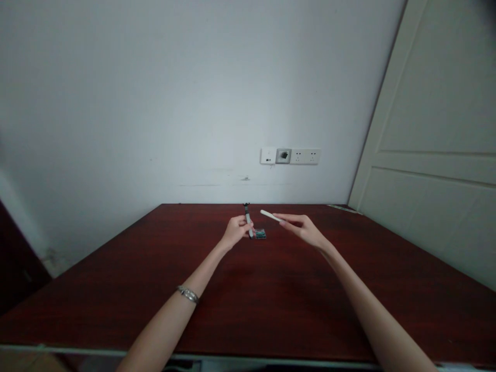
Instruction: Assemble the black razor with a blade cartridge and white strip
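Left hand (234,232) holds tool (247,219) upright (right hand (306,230) pinches white stick (269,215)).

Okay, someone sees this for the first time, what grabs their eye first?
Two bare arms stretch out over a dark red table and meet near its far edge. The left hand grips a grey pen-like tool upright, and the right hand pinches a slim white stick pointing toward it. Between them a small teal item lies on the table, with a white socket strip on the bare wall above.
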Demonstrator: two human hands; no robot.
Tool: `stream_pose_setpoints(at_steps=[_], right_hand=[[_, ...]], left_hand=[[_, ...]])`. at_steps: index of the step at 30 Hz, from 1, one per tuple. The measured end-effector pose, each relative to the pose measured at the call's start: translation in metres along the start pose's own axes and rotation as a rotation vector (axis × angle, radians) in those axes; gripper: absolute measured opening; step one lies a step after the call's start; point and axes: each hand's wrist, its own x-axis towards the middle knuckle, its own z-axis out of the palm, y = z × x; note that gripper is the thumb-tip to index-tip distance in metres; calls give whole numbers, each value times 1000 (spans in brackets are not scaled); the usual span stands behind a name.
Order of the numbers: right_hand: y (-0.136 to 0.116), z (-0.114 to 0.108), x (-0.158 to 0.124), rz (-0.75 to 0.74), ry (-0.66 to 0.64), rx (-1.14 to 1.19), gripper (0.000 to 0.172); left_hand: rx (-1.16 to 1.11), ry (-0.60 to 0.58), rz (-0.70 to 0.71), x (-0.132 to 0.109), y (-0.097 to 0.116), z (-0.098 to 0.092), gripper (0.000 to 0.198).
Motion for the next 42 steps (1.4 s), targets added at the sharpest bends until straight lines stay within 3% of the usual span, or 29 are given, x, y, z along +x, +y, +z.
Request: stream_pose_setpoints(at_steps=[5,11,15,20,24,28,32,36,40,42], right_hand=[[10,-2,25,24,-27,-83,44],[27,-3,57,-22,-116,-99,40],[32,-4,67,-38,-71,-112,37],[34,-3,70,-48,-145,-117,37],[35,-2,70,-20,-64,-164,37],[35,2,68,-25,-156,-116,36],[38,4,69,7,-78,-145,35],[39,6,69,-34,-144,-77,38],[39,8,71,9,-49,-176,37],[38,9,72,-15,-60,-138,38]], left_hand=[[-263,-107,-195,-5,12,9,17],[-395,-143,-263,-4,11,7,12],[-443,-137,-283,-2,10,5,11],[-472,-128,-317,-1,9,4,10],[-458,-129,-344,-1,11,4,7],[-430,-125,-373,-2,12,4,6],[-400,-108,-379,-2,12,4,7],[-374,-125,-357,-1,11,4,7],[-349,-122,-362,-2,10,4,8],[-338,-122,-362,-2,10,3,9]])
